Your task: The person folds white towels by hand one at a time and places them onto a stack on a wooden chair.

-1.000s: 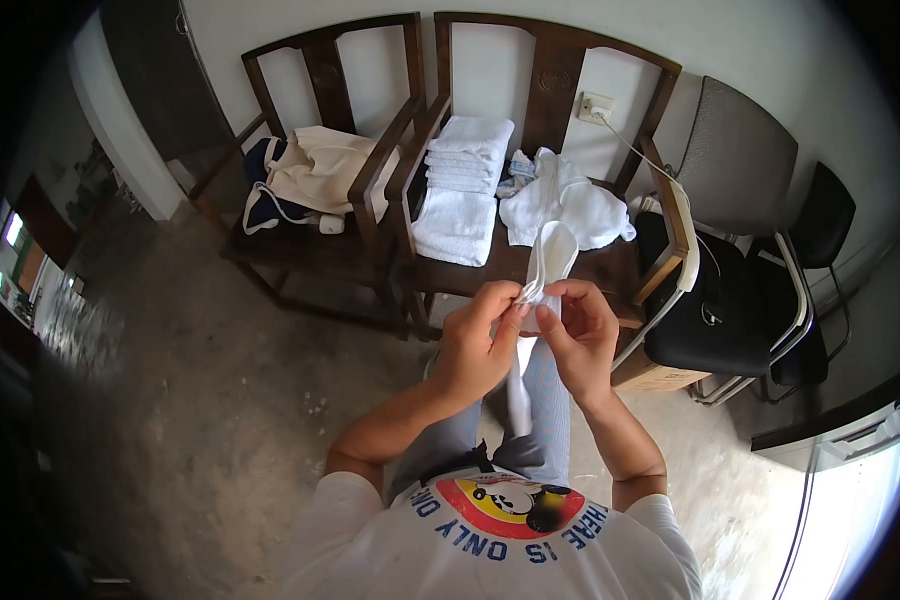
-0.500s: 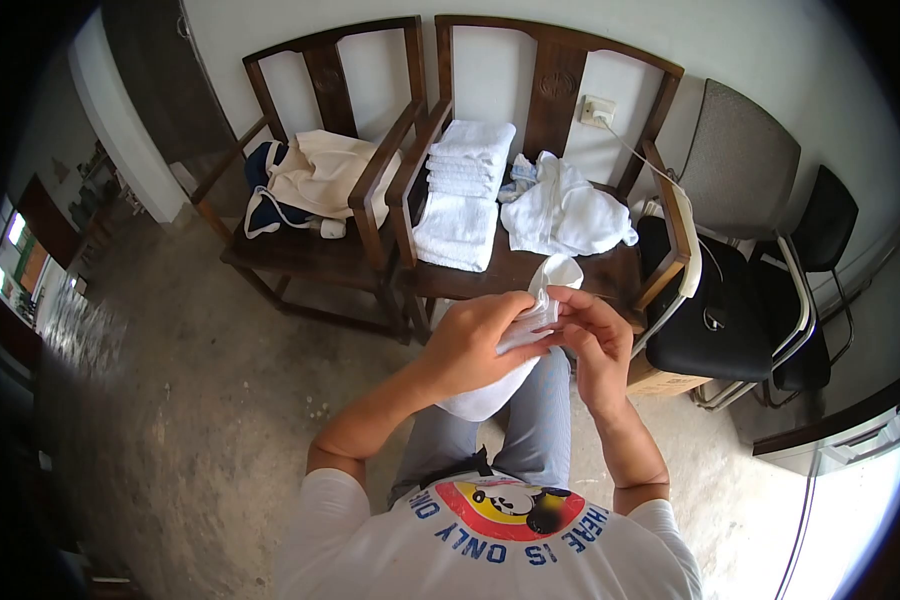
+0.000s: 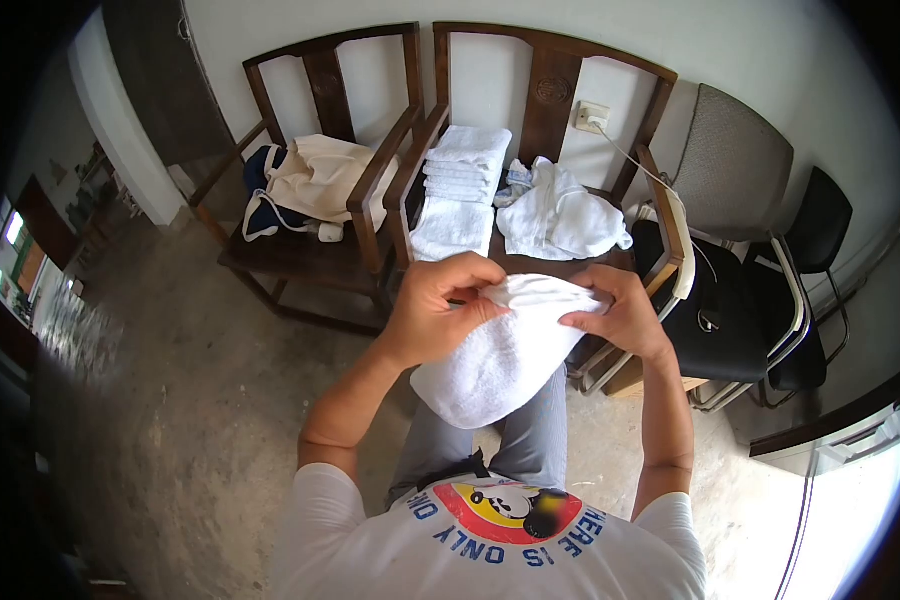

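A white terry towel [image 3: 505, 365] hangs in front of my lap, bunched along its upper edge. My left hand [image 3: 448, 308] pinches that gathered edge at one corner, thumb against fingers. At the opposite end, my right hand [image 3: 625, 312] is closed on the same edge, so it stretches between both hands. Just beyond them, folded white towels [image 3: 460, 185] lie stacked on the wooden chair [image 3: 660, 120]. Beside the stack is a loose heap of white cloth [image 3: 565, 215].
On a second wooden chair [image 3: 280, 258] to the left lies a cream and navy cloth [image 3: 320, 175]. A plug sits in the wall socket [image 3: 591, 117], its cable running down on the right. Black chairs [image 3: 715, 325] stand close on the right, with a cardboard box [image 3: 630, 378] underneath.
My hands have moved apart, the right one outward to the right. The towel, earlier bunched narrowly between them, is now spread wider with its upper edge stretched across.
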The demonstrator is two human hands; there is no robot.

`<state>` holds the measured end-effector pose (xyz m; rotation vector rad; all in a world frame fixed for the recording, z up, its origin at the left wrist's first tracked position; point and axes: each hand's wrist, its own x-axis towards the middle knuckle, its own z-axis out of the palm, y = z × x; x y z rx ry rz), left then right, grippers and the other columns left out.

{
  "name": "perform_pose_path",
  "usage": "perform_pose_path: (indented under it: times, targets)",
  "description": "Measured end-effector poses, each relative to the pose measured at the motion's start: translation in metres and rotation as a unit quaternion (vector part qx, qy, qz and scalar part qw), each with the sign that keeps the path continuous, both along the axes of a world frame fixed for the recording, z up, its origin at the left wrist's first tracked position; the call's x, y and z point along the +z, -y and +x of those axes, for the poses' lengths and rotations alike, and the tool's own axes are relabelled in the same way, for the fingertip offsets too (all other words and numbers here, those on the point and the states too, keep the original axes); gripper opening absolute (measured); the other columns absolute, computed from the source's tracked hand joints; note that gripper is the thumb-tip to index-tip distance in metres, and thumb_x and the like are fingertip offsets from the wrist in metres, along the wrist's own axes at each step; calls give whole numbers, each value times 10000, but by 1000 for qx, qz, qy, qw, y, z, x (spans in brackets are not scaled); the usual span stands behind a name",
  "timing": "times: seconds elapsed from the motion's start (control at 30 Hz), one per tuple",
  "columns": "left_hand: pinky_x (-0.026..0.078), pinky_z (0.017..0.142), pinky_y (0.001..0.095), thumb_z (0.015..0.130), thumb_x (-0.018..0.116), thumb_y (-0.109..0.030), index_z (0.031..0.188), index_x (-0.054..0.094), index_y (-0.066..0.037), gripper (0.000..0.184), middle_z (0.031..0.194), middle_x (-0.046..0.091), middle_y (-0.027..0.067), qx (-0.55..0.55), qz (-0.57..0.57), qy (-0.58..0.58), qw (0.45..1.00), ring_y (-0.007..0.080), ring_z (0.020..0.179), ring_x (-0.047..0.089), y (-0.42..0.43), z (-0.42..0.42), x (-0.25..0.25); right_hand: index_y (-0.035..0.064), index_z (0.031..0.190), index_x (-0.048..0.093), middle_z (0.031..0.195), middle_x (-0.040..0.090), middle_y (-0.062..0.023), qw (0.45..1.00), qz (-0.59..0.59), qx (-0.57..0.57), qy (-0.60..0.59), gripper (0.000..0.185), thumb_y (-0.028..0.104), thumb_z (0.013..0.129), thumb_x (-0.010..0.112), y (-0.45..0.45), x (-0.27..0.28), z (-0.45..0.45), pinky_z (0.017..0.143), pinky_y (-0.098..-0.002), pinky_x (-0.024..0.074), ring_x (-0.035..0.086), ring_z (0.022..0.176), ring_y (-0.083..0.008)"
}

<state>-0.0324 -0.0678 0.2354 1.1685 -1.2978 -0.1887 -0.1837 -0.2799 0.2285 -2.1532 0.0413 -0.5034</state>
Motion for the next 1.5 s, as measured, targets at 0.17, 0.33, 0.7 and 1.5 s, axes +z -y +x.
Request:
perform_pose_path:
  times: [0.17,0.33,0.7,1.5]
  targets:
    - [464,698,195,800,668,60,936,551,18,183,865,591,25,35,-2,-48,998,60,791,562,2,29,-8,-38,827,629,765,593,-34,992,-32,-37,120,238,59,689,798,0,7,-3,682,-234,432,542,741,-98]
    - [432,726,201,845,606,44,985,512,-16,179,871,591,16,34,-3,-95,995,50,806,542,22,53,-26,-18,871,635,806,609,-26,978,-12,-119,169,229,53,713,785,-14,13,4,696,-227,438,556,749,-92]
    - [423,695,221,841,638,-31,942,509,-35,163,804,515,-7,34,-52,-13,998,55,733,503,41,41,-12,-11,930,642,820,640,-30,980,-43,-138,137,223,84,765,758,19,22,4,713,-232,460,582,768,-89]
    - [484,793,363,763,704,-139,1065,585,-13,348,896,646,155,29,203,8,979,271,870,644,-2,-8,-121,15,726,587,655,584,-59,924,-253,-42,283,429,310,577,862,-14,18,37,524,-250,417,554,560,-162]
